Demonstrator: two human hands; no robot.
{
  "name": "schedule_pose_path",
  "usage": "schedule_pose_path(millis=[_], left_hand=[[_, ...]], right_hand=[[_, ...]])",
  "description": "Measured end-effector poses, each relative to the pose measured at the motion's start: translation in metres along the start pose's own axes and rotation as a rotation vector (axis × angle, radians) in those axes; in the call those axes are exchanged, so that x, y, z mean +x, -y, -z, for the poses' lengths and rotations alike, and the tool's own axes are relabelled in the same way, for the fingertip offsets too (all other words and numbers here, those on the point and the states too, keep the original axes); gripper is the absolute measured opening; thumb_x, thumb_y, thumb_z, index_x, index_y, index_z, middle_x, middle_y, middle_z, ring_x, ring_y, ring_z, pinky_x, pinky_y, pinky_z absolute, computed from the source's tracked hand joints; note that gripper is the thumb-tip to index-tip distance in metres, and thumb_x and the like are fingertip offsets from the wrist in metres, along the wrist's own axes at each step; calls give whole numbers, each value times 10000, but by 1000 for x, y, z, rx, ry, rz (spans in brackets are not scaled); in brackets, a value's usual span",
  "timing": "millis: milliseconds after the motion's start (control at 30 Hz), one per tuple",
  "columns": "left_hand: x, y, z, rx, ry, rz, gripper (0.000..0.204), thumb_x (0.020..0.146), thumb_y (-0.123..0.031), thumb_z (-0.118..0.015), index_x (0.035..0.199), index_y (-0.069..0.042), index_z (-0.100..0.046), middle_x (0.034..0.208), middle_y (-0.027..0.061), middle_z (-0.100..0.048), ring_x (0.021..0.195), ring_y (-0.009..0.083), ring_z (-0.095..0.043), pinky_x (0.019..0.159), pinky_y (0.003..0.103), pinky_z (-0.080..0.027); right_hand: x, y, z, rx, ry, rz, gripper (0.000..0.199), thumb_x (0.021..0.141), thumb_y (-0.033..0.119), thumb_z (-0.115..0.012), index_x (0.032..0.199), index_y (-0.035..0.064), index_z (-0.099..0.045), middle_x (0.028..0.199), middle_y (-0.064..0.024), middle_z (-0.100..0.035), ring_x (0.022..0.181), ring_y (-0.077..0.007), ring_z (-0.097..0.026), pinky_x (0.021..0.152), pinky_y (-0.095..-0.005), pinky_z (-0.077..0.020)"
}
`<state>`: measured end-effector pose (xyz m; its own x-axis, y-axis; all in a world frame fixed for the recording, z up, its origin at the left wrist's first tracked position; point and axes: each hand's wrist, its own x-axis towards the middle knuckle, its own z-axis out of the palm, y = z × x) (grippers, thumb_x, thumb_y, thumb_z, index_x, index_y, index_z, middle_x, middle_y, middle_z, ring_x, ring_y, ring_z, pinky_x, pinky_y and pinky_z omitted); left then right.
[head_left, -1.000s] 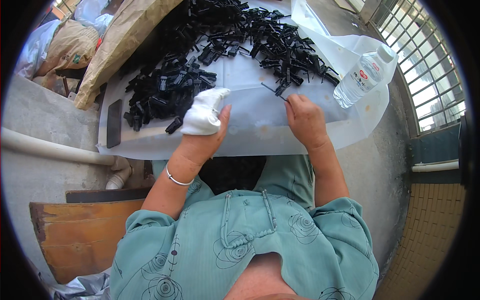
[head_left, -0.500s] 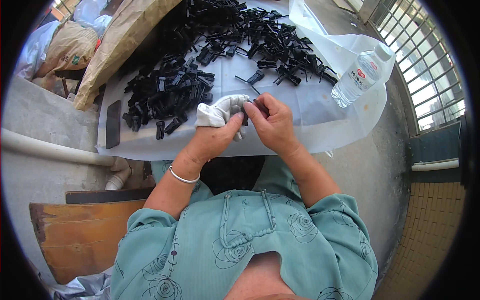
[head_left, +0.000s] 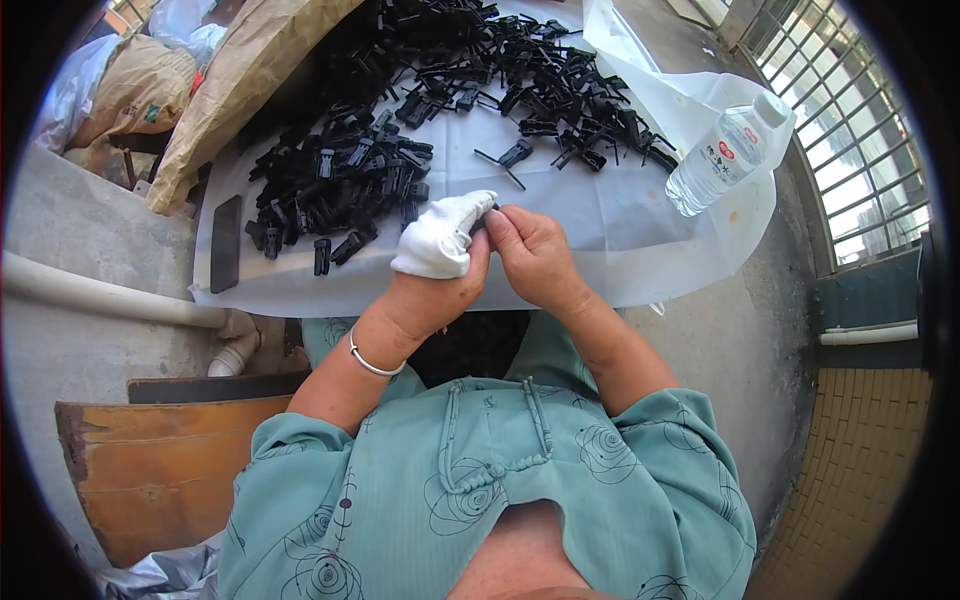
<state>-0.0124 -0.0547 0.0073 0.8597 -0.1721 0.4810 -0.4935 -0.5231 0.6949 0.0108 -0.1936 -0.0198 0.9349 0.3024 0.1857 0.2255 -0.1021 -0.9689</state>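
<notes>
My left hand (head_left: pixel 440 285) is partly covered by a white cloth glove (head_left: pixel 436 243), with the thumb bare. Its fingers are closed round a small black plastic part (head_left: pixel 494 211), of which only a bit shows. My right hand (head_left: pixel 537 257) pinches the same part between thumb and fingers, and the two hands meet over the table's near edge. Just beyond them a single black part with thin prongs (head_left: pixel 516 153) lies apart. To the left is a heap of black plastic parts (head_left: pixel 345 180); a larger heap (head_left: pixel 555 90) spreads at the back.
White plastic sheeting (head_left: pixel 640 240) covers the table. A clear water bottle (head_left: pixel 722 160) stands at the right, a dark phone (head_left: pixel 227 243) lies at the left edge. Brown paper (head_left: pixel 240 90) rises behind it. A white pipe (head_left: pixel 110 295) and a barred window (head_left: pixel 850 110) flank the table.
My left hand has turned, so the back of the glove now faces up. My right hand has moved slightly down, its fingers closer round the part, which is now mostly hidden.
</notes>
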Motion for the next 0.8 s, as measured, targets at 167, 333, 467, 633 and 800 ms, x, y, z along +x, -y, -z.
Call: schedule_pose_path(millis=[167, 333, 467, 633, 800], left_hand=[[-5, -2, 0, -106, -8, 75, 278, 791, -43, -569, 1059, 17, -533, 921, 135, -602, 794, 232, -601, 737, 304, -479], [6, -1, 16, -552, 57, 384, 297, 882, -57, -484, 1169, -21, -415, 900, 35, -535, 673, 103, -509, 618, 231, -453], [5, -2, 17, -575, 83, 486, 326, 888, -69, -439, 1211, -33, -404, 860, 30, -523, 594, 47, -449, 512, 193, -399], [3, -13, 17, -480, 245, 442, 344, 853, -73, -442, 1193, -19, -424, 828, 34, -517, 631, 62, -461, 556, 211, -408], [0, -8, 16, -496, 271, 424, 268, 835, -75, -458, 1095, -11, -465, 834, 50, -514, 773, 106, -472, 708, 251, -420]], right_hand=[[-2, 3, 4, 76, 16, 48, 227, 907, 163, -499, 774, -12, -556, 642, -2, -517, 573, -76, -419, 522, -248, -379], [-1, 11, 25, -258, 113, -10, 150, 855, 153, -580, 830, 7, -601, 645, -22, -521, 569, -81, -447, 510, -235, -376], [-2, 3, 27, -231, 39, 230, 101, 799, 108, -643, 821, 12, -621, 640, -35, -524, 553, -91, -451, 501, -234, -375], [2, 15, 22, -101, 21, 283, 102, 784, 86, -661, 786, -2, -609, 650, -49, -534, 549, -95, -459, 505, -234, -382], [0, 19, 20, -152, 62, 193, 170, 835, 129, -610, 736, 3, -555, 620, -66, -495, 550, -123, -446, 506, -268, -378]])
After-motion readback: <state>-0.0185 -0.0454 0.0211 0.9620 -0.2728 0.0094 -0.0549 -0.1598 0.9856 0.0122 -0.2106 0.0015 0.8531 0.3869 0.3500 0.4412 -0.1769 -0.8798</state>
